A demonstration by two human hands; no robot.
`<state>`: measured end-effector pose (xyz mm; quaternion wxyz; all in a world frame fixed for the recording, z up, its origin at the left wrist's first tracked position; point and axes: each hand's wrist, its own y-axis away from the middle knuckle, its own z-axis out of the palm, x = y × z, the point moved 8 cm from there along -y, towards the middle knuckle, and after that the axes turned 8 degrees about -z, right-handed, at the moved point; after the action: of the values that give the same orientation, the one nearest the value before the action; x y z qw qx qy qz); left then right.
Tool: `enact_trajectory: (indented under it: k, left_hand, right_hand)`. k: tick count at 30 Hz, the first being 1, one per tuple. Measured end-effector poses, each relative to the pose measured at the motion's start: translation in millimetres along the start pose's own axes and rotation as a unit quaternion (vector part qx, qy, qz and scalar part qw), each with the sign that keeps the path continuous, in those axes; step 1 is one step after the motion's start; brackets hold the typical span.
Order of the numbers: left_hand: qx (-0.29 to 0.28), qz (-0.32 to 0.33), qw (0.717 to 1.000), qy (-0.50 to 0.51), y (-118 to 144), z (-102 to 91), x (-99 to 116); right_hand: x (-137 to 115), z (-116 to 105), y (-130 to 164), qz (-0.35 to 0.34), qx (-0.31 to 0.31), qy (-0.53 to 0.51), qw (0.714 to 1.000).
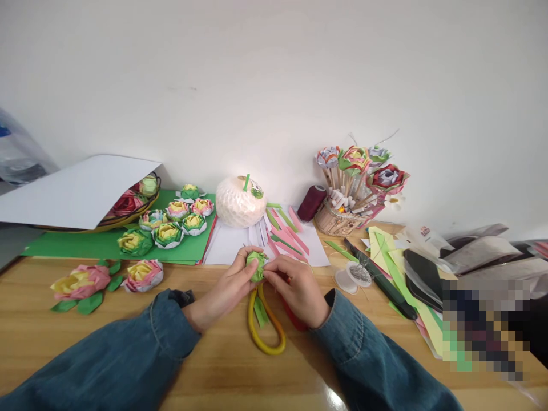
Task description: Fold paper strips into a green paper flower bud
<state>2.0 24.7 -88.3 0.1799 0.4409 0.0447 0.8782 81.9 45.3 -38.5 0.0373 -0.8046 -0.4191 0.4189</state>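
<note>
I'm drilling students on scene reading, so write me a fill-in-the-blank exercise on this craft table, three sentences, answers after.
1. Both hands, the left hand and the right hand, pinch a small folded paper piece whose colour is ____.
2. The scissors lying under the hands have handles coloured ____.
3. The dark red spool of thread stands just left of a woven basket that holds paper ____ on sticks.

Missing words: green; yellow; flowers
</note>
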Motion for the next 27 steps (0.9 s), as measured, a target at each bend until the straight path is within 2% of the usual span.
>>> enact_trajectory:
  k: [8,16,23,27]
  left_hand:
    - [0.022,-0.014,0.998,-0.056,1,-0.8,-2]
    - [0.03,-0.006,0.997,-0.071,-1,-4.9,-2]
    - [0.055,0.031,0.985,-0.161,-1,-12.4,-2]
    - [0.044,0.021,0.989,-0.136,-2,-11.0,-3]
  right_hand:
    - [9,1,0,0.047,0.006,-0.047,0.998]
    - [5,3,-2,0.009,-0.041,-0.022,0.999]
    - [14,3,-1,0.075,-0.027,-0.033,0.996]
    - [18,4,-1,0.103,-0.016,-0.082,0.991]
